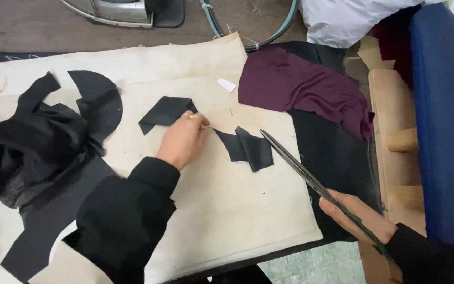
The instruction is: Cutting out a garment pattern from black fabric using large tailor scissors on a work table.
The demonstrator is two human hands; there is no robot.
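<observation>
Pinching black cloth scrap (248,148), left hand (182,141); right hand (358,215) grips steel scissors (295,164) — seemingly closed.

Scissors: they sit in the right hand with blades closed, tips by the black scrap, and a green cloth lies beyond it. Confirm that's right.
One thing is wrong: the cloth beyond the black scrap is dark purple, not green. The head view shows it. The rest holds: the right hand grips the scissors, blades closed, tips by the scrap.
</observation>
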